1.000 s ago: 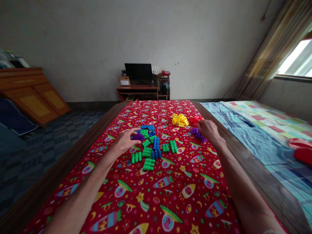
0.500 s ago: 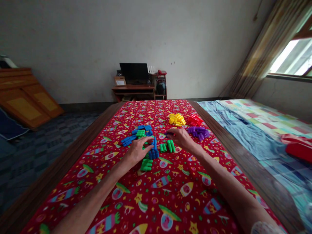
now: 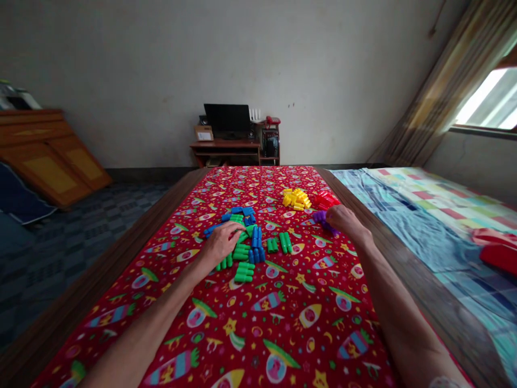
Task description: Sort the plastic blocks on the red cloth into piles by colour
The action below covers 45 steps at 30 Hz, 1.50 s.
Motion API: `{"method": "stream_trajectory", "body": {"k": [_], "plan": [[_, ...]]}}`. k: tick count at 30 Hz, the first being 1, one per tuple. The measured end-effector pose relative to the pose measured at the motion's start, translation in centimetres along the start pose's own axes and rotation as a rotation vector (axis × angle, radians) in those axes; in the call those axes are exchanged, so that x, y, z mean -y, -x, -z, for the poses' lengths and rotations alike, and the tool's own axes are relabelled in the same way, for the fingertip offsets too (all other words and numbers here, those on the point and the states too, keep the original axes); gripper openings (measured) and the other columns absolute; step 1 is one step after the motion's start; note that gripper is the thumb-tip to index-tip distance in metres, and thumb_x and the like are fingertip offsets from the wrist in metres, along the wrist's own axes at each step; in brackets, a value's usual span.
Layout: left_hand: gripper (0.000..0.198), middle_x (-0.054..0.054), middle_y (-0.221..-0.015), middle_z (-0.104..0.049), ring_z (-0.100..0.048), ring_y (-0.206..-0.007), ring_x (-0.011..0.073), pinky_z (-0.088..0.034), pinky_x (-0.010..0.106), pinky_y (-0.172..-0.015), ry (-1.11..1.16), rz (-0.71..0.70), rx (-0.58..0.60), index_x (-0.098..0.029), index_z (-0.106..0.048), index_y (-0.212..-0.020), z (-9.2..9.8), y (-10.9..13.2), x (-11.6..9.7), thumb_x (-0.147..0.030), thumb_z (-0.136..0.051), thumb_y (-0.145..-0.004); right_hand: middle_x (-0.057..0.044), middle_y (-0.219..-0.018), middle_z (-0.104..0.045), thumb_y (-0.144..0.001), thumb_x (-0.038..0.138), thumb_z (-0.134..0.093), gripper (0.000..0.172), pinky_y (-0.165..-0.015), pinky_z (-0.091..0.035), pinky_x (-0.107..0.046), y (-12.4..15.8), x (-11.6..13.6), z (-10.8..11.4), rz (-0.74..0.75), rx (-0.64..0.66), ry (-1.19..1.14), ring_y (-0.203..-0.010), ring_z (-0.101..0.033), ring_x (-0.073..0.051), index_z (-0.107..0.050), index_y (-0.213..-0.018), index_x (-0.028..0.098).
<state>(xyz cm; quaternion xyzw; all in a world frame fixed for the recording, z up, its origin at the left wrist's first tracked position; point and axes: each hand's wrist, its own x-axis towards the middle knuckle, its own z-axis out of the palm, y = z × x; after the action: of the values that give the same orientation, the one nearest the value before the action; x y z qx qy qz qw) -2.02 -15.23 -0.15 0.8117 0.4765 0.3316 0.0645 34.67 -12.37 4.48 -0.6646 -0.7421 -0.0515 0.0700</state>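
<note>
Holds the left hand (image 3: pixel 220 241) low over the cluster of ribbed green plastic blocks (image 3: pixel 241 252), with fingers curled down and thumb slightly apart. Cannot tell of any grip there, with the fingertips partly covered. Holds the right hand (image 3: pixel 346 222) at the small pile of purple plastic blocks (image 3: pixel 320 216), wrist bent, fingers drawn in. Hides those fingertips behind the knuckles; cannot tell of anything between them.

Beyond the purple pile, near the right side: a heap of red plastic blocks (image 3: pixel 326 200), with a heap of yellow plastic blocks (image 3: pixel 297 199) just to its left. Along the green cluster's right side, ribbed blue plastic blocks (image 3: pixel 257 237); farther right, two green pieces (image 3: pixel 285 242) side by side.

Widest room on the near side: a broad run of red rocket-print cloth (image 3: pixel 283 293) between the forearms. A narrower stretch between the two green pieces and the purple pile. Tightest margin on the right, with the right hand near the dark wooden table edge (image 3: pixel 407 264) and blue bedding (image 3: pixel 398 215) past it. More cloth to the left hand's outer side.
</note>
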Motion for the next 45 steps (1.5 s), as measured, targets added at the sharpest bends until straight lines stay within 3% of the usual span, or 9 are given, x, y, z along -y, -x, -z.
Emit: {"method": "stream_trajectory", "body": {"k": [8,16,20,24,27,30,33,38,45], "plan": [[0.032,0.009,-0.127,-0.060,-0.047,-0.125,0.0257,-0.034,0.047,-0.110,-0.167,-0.025,0.009,-0.021,-0.064,-0.111,-1.3,-1.1,4.0,-0.030,-0.046,-0.087,-0.010,-0.078,-0.066,-0.092,0.016,-0.039,0.028,-0.058,-0.030,-0.025,0.7,3.6,1.2,0.210,-0.042,-0.016,-0.065,-0.054,-0.014,-0.067,-0.087,0.013],[0.027,0.009,-0.088,-0.067,-0.062,-0.091,0.0235,-0.047,0.033,-0.086,-0.373,0.240,0.047,-0.020,-0.067,-0.080,-0.8,-3.1,4.9,-0.033,-0.045,-0.089,-0.008,-0.071,-0.062,-0.094,0.017,-0.038,0.028,-0.056,-0.024,-0.027,0.8,5.5,0.4,0.346,-0.025,-0.008,-0.061,-0.051,-0.013,-0.062,-0.080,0.015],[0.021,0.009,-0.094,-0.069,-0.062,-0.093,0.0246,-0.046,0.034,-0.086,-0.390,0.252,0.063,-0.019,-0.067,-0.091,-0.5,-2.6,5.2,-0.035,-0.054,-0.085,-0.008,-0.072,-0.063,-0.093,0.014,-0.038,0.028,-0.056,-0.023,-0.027,0.8,6.2,0.3,0.338,0.010,0.027,-0.062,-0.051,-0.013,-0.062,-0.078,0.014],[0.028,0.012,-0.101,-0.070,-0.059,-0.105,0.0289,-0.041,0.041,-0.096,-0.436,0.220,0.030,-0.019,-0.067,-0.096,-1.8,-2.6,4.2,-0.042,-0.059,-0.084,-0.008,-0.070,-0.063,-0.091,0.010,-0.040,0.027,-0.055,-0.022,-0.028,1.3,7.4,0.5,0.372,0.055,0.058,-0.058,-0.048,-0.013,-0.064,-0.079,0.013],[0.027,0.013,-0.106,-0.069,-0.060,-0.107,0.0290,-0.043,0.041,-0.096,-0.332,0.222,0.039,-0.019,-0.066,-0.105,-2.7,-3.1,3.3,-0.032,-0.063,-0.082,-0.007,-0.069,-0.063,-0.092,0.011,-0.040,0.028,-0.055,-0.022,-0.028,1.6,8.0,0.3,0.416,0.060,0.052,-0.056,-0.046,-0.012,-0.064,-0.078,0.012],[0.046,0.009,-0.105,-0.069,-0.063,-0.102,0.0259,-0.049,0.038,-0.089,-0.117,0.265,0.016,-0.020,-0.059,-0.118,-2.9,-3.6,2.8,-0.018,-0.069,-0.073,-0.007,-0.066,-0.061,-0.092,0.013,-0.040,0.029,-0.054,-0.022,-0.028,1.5,8.2,-0.5,0.429,0.033,0.012,-0.054,-0.044,-0.012,-0.064,-0.076,0.013],[0.055,0.006,-0.101,-0.069,-0.066,-0.096,0.0235,-0.052,0.036,-0.085,0.066,0.299,-0.027,-0.020,-0.058,-0.120,-2.7,-3.9,2.0,-0.013,-0.071,-0.067,-0.006,-0.066,-0.061,-0.095,0.017,-0.039,0.028,-0.054,-0.025,-0.027,1.3,8.2,-1.7,0.511,-0.089,-0.130,-0.055,-0.047,-0.013,-0.064,-0.083,0.013],[0.056,0.003,-0.100,-0.071,-0.068,-0.094,0.0220,-0.054,0.033,-0.084,0.270,0.215,0.027,-0.022,-0.060,-0.117,-2.8,-3.9,-0.4,-0.016,-0.074,-0.063,-0.012,-0.091,-0.068,-0.096,0.032,-0.043,0.032,-0.064,-0.039,-0.027,1.9,9.3,-3.0,0.694,-0.373,-0.512,-0.075,-0.058,-0.018,-0.055,-0.121,0.014],[0.049,0.001,-0.102,-0.072,-0.068,-0.091,0.0200,-0.055,0.029,-0.081,0.236,0.101,0.083,-0.023,-0.064,-0.113,-2.5,-3.7,-2.8,-0.014,-0.071,-0.065,0.003,-0.054,-0.050,-0.089,0.024,-0.051,0.022,-0.051,-0.027,-0.020,1.4,9.7,-1.8,0.530,-0.085,-0.675,-0.050,-0.040,-0.008,-0.062,-0.072,0.015]]}}
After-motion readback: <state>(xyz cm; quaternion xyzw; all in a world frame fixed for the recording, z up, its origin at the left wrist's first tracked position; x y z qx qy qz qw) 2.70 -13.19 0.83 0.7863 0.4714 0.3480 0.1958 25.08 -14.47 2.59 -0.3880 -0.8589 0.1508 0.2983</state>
